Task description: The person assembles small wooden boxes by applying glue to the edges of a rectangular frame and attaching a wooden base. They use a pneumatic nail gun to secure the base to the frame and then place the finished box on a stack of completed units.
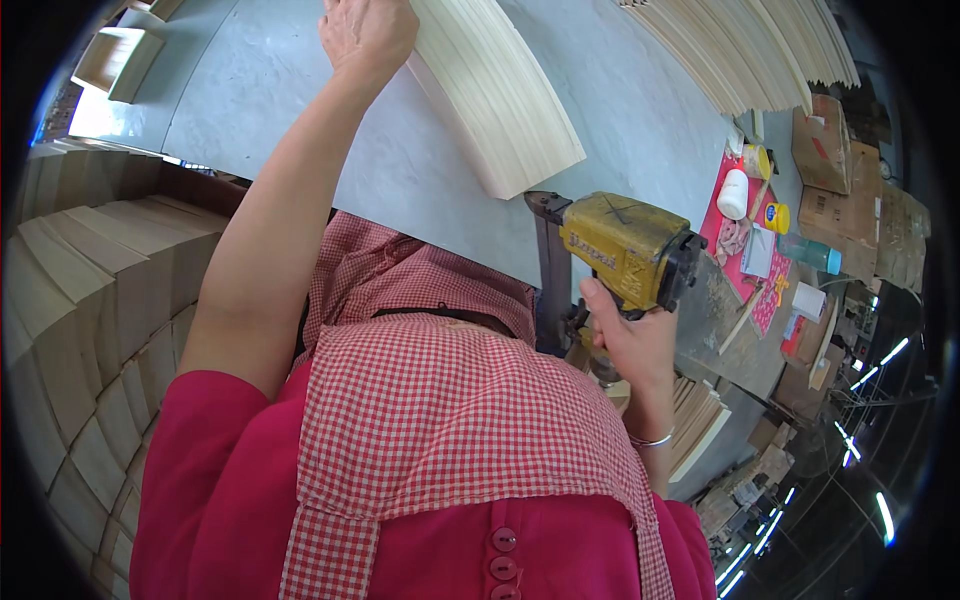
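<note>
My right hand (635, 340) is closed around the handle of a yellow and black nail gun (625, 240), its thumb lying along the near side. The tool's dark nose points left, just off the near end of a long pale wooden piece (500, 100). That piece lies on the grey tabletop (400, 165), with a broad grained top and a lower side face showing. At the top edge, my left hand (368, 35) is beside the far part of the wood and seems to touch it. Its fingers are mostly cut off by the picture's edge.
Stacked thin wooden boards (740, 50) lie at the far right. A small open wooden box (115, 60) sits at the far left, above piled wooden blocks (90, 270). To the right are a white bottle (733, 194), a teal bottle (808, 253) and cardboard boxes (850, 215).
</note>
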{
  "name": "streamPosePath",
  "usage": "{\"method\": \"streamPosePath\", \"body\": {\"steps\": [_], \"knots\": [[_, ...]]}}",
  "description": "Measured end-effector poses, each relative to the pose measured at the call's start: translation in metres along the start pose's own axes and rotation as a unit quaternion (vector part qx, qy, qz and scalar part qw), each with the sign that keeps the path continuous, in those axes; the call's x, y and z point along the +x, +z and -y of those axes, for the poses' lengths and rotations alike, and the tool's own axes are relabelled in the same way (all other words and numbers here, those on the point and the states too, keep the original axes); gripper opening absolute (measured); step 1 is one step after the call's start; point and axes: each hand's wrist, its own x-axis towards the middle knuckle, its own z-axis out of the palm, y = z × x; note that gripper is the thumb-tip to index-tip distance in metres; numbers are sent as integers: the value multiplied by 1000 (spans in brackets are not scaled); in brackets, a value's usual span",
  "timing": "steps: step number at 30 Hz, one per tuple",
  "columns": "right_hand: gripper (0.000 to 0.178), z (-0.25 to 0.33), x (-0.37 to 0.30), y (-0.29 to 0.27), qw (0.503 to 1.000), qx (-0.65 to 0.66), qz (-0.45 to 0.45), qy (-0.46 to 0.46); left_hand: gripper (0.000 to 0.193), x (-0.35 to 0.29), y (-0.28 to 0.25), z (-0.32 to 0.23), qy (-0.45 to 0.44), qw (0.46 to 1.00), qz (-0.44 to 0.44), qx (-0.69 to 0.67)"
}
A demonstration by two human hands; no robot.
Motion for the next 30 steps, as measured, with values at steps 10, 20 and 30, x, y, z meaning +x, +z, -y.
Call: {"method": "streamPosePath", "body": {"steps": [10, 20, 30], "knots": [[36, 53, 24, -30, 986, -156, 17, -57, 29, 0, 3, 0, 3, 1000, 3, 21], [38, 74, 42, -36, 971, -229, 51, -37, 26, 1, -3, -5, -24, 999, 32, 5], [35, 79, 54, -44, 946, -285, 63, -142, 28, 4, -17, -7, -19, 998, 67, -5]]}}
